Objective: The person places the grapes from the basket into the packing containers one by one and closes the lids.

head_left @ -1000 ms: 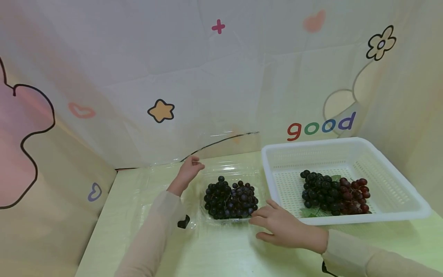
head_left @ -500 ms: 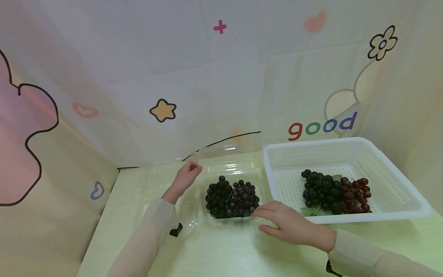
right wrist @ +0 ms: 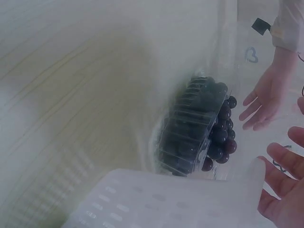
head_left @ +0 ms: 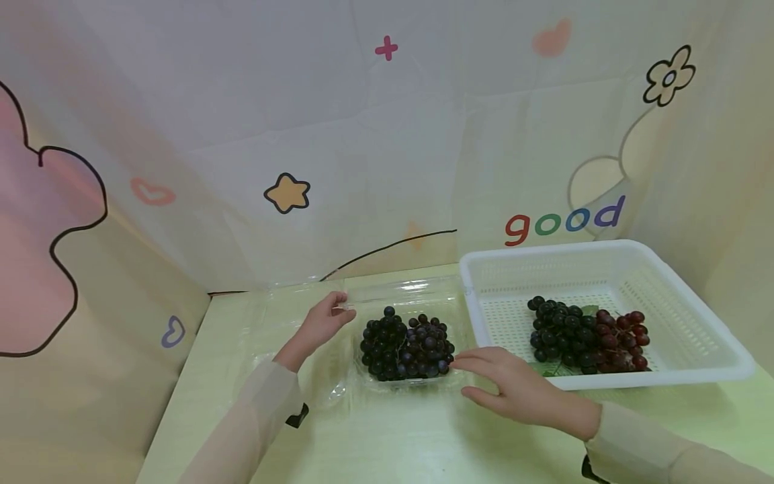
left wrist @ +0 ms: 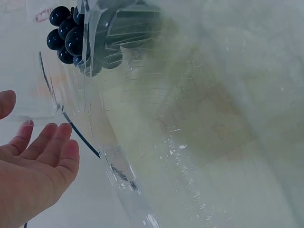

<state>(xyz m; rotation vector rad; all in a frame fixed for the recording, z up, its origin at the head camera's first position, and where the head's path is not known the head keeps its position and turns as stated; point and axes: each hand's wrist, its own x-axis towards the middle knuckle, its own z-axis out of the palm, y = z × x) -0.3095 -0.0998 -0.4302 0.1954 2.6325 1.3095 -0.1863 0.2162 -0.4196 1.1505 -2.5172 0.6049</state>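
A clear plastic clamshell box [head_left: 408,383] holds two bunches of dark grapes [head_left: 382,346], heaped above its rim. Its see-through lid [head_left: 405,289] stands raised at the back. My left hand [head_left: 319,324] is at the lid's left corner; in the left wrist view its fingers [left wrist: 61,135] lie loosely bent at the lid's edge, thumb on the other side with a gap between. My right hand [head_left: 514,390] hovers in front of the basket, fingers extended, fingertips right by the box's front right corner. Its palm side shows at the edge of the right wrist view.
At right, a white perforated basket [head_left: 683,296] holds black grapes [head_left: 562,333], red grapes [head_left: 621,339] and green leaves [head_left: 547,368]. More clear plastic [head_left: 260,336] lies left of the box, partly under my left forearm. A printed cloth wall [head_left: 375,148] closes off the back.
The lid's upper edge has come lower over the back of the box. My left hand has shifted slightly left and down; my right hand has drifted a little right, away from the box.
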